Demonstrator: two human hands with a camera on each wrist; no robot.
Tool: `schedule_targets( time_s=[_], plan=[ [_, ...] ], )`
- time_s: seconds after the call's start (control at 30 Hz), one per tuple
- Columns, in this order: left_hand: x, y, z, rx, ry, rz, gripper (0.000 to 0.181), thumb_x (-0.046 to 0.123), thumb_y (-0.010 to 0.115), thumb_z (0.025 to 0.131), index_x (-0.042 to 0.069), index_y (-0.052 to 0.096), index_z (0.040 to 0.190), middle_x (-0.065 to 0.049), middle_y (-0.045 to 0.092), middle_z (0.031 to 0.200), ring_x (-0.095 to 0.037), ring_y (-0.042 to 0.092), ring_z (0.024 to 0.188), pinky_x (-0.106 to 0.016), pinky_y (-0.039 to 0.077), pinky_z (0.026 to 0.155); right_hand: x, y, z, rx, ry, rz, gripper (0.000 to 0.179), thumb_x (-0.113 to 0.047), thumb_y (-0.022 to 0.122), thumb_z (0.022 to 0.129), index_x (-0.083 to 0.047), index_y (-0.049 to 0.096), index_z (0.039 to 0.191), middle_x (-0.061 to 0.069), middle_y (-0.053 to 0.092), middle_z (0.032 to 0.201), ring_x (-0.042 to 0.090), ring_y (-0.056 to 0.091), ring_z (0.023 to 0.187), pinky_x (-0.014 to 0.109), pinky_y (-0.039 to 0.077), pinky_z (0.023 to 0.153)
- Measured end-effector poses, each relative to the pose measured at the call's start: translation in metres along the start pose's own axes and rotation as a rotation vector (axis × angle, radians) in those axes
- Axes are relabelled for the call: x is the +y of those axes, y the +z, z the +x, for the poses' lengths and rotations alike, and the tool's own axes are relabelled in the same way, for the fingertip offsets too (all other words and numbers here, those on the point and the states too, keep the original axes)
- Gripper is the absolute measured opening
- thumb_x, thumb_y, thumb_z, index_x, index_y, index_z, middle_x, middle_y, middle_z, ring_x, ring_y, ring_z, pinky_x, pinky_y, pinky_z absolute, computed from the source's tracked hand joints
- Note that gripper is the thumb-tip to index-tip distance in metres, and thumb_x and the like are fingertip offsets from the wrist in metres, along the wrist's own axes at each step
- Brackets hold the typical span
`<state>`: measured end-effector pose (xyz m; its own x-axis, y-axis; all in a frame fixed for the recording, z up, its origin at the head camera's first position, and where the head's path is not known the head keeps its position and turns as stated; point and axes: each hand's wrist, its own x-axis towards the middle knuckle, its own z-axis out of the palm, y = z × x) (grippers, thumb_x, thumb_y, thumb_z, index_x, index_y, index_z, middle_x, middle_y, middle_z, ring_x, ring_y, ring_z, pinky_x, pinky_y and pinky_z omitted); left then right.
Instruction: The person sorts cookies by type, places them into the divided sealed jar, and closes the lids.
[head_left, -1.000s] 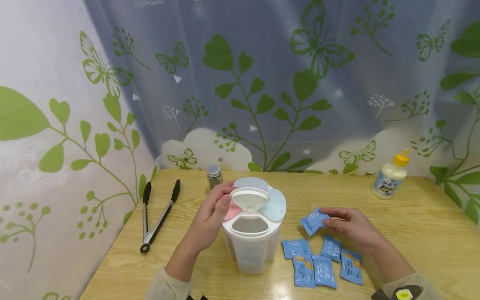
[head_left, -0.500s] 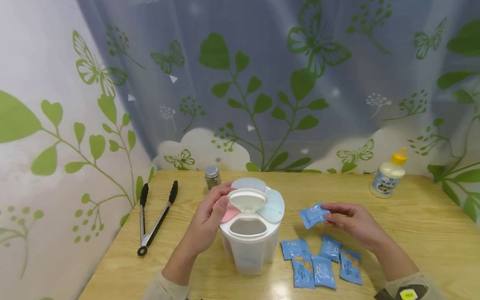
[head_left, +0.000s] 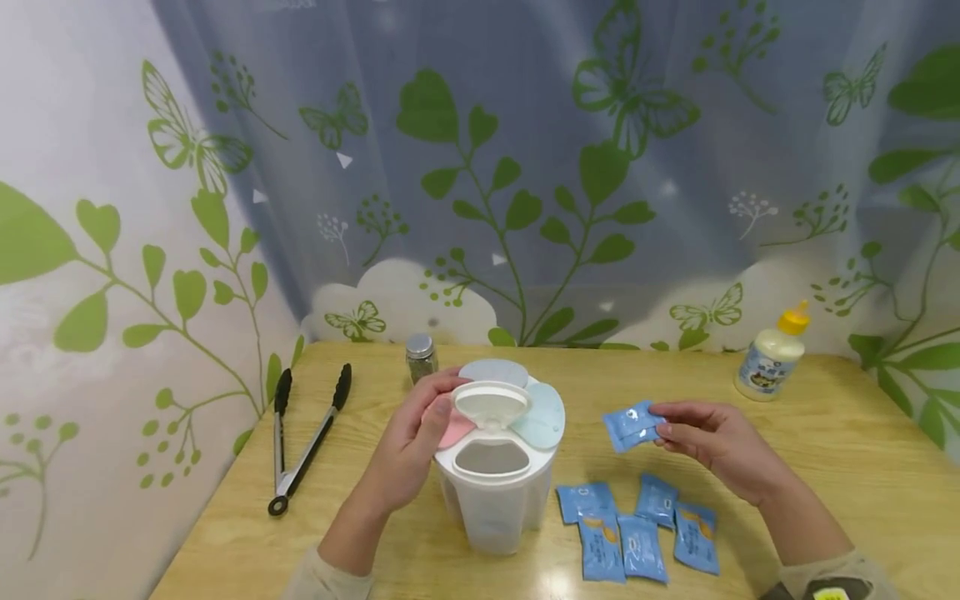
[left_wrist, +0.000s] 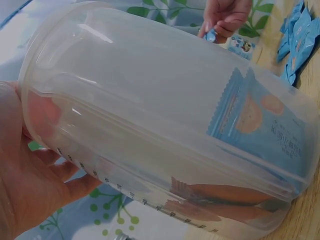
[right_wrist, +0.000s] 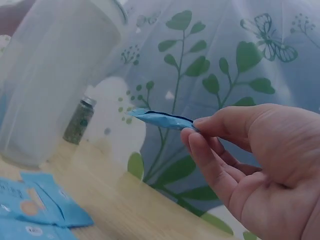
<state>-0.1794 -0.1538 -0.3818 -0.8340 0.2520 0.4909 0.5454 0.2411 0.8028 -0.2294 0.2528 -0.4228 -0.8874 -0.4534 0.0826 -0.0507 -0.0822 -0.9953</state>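
Note:
A translucent storage container (head_left: 493, 518) stands on the table, its round white top bearing petal-like coloured flaps. The front flap (head_left: 491, 403) is raised over an uncovered opening. My left hand (head_left: 408, 446) holds the container's left side near the top, thumb by the pink flap (head_left: 456, 427). Through the wall, the left wrist view shows a blue packet (left_wrist: 282, 127) in one compartment and brown-orange packets (left_wrist: 225, 197) in another. My right hand (head_left: 723, 446) pinches a small blue snack packet (head_left: 633, 425) between thumb and fingers, right of the container and above the table.
Several blue packets (head_left: 641, 548) lie on the table right of the container. A small jar (head_left: 422, 360) with a metal cap stands behind it. Spread tongs (head_left: 300, 467) lie at the left. A yellow-capped bottle (head_left: 768, 364) stands at the back right, near the patterned curtain.
The packet in my right hand has risen slightly and turned flatter, a little farther from the container. My left hand stays on the container. The head view has shifted slightly.

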Motion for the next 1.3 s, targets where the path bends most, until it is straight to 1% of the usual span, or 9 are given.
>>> schedule_targets(
  time_s=[0.1, 0.2, 0.37, 0.53, 0.7, 0.8, 0.97, 1.17, 1.3],
  plan=[
    [0.0, -0.001, -0.002, 0.005, -0.001, 0.0, 0.03, 0.016, 0.038, 0.108, 0.013, 0.058, 0.13, -0.007, 0.051, 0.147, -0.027, 0.043, 0.142, -0.046, 0.036, 0.116, -0.006, 0.006, -0.001, -0.044, -0.02, 0.021, 0.032, 0.002, 0.051, 0.101, -0.014, 0.07, 0.122, -0.007, 0.069, 0.116, 0.006, 0.069, 0.1, 0.023, 0.057, 0.088],
    [0.0, -0.001, -0.002, 0.012, 0.004, -0.002, 0.029, 0.015, 0.038, 0.108, 0.013, 0.058, 0.129, -0.007, 0.051, 0.147, -0.027, 0.043, 0.142, -0.045, 0.036, 0.117, -0.015, 0.012, -0.002, -0.085, -0.069, 0.059, 0.036, 0.005, 0.047, 0.102, -0.015, 0.07, 0.122, -0.006, 0.069, 0.117, 0.006, 0.069, 0.1, 0.023, 0.057, 0.088],
    [0.003, 0.001, 0.0, 0.023, 0.009, -0.006, 0.028, 0.016, 0.039, 0.108, 0.012, 0.059, 0.127, -0.007, 0.052, 0.146, -0.027, 0.044, 0.142, -0.045, 0.036, 0.117, -0.032, 0.022, -0.005, -0.109, -0.147, 0.074, 0.041, 0.01, 0.044, 0.101, -0.012, 0.069, 0.125, -0.003, 0.068, 0.118, 0.007, 0.069, 0.099, 0.022, 0.057, 0.086],
    [0.006, 0.001, -0.001, 0.025, 0.01, -0.011, 0.027, 0.015, 0.041, 0.107, 0.011, 0.06, 0.126, -0.009, 0.053, 0.146, -0.029, 0.045, 0.141, -0.044, 0.038, 0.116, -0.045, 0.037, -0.009, -0.124, -0.208, 0.062, 0.045, 0.013, 0.043, 0.099, -0.011, 0.068, 0.127, -0.002, 0.069, 0.115, 0.007, 0.069, 0.097, 0.023, 0.058, 0.085],
    [0.005, 0.0, 0.0, 0.028, 0.01, -0.014, 0.028, 0.015, 0.041, 0.107, 0.011, 0.06, 0.126, -0.009, 0.052, 0.146, -0.028, 0.044, 0.141, -0.043, 0.038, 0.116, -0.056, 0.055, -0.005, -0.186, -0.293, 0.095, 0.046, 0.017, 0.042, 0.098, -0.008, 0.065, 0.13, 0.0, 0.07, 0.115, 0.009, 0.069, 0.096, 0.025, 0.058, 0.086],
    [0.004, 0.0, 0.0, 0.023, 0.015, -0.015, 0.028, 0.016, 0.04, 0.107, 0.012, 0.061, 0.126, -0.009, 0.052, 0.146, -0.028, 0.044, 0.142, -0.044, 0.038, 0.116, -0.063, 0.068, 0.0, -0.215, -0.314, 0.116, 0.046, 0.019, 0.042, 0.097, -0.004, 0.065, 0.128, 0.002, 0.071, 0.111, 0.01, 0.07, 0.094, 0.025, 0.058, 0.084],
    [0.003, 0.001, 0.001, 0.013, 0.022, -0.021, 0.028, 0.016, 0.04, 0.107, 0.011, 0.06, 0.127, -0.009, 0.051, 0.147, -0.028, 0.044, 0.142, -0.046, 0.037, 0.116, -0.07, 0.091, 0.007, -0.202, -0.334, 0.068, 0.043, 0.019, 0.047, 0.095, -0.006, 0.068, 0.124, 0.001, 0.073, 0.104, 0.01, 0.07, 0.088, 0.026, 0.059, 0.08],
    [0.001, 0.0, 0.001, 0.016, 0.027, -0.02, 0.028, 0.016, 0.041, 0.107, 0.011, 0.061, 0.126, -0.009, 0.053, 0.145, -0.028, 0.044, 0.141, -0.046, 0.037, 0.116, -0.075, 0.114, 0.012, -0.166, -0.372, 0.021, 0.04, 0.017, 0.054, 0.093, -0.008, 0.071, 0.118, -0.001, 0.07, 0.11, 0.009, 0.07, 0.085, 0.028, 0.06, 0.076],
    [0.001, -0.001, 0.001, 0.021, 0.03, -0.01, 0.028, 0.015, 0.041, 0.107, 0.01, 0.06, 0.126, -0.009, 0.053, 0.145, -0.028, 0.044, 0.141, -0.046, 0.037, 0.116, -0.079, 0.124, 0.015, -0.185, -0.37, -0.016, 0.038, 0.016, 0.056, 0.092, -0.008, 0.071, 0.117, 0.0, 0.069, 0.109, 0.009, 0.071, 0.085, 0.032, 0.061, 0.076]
  ],
)
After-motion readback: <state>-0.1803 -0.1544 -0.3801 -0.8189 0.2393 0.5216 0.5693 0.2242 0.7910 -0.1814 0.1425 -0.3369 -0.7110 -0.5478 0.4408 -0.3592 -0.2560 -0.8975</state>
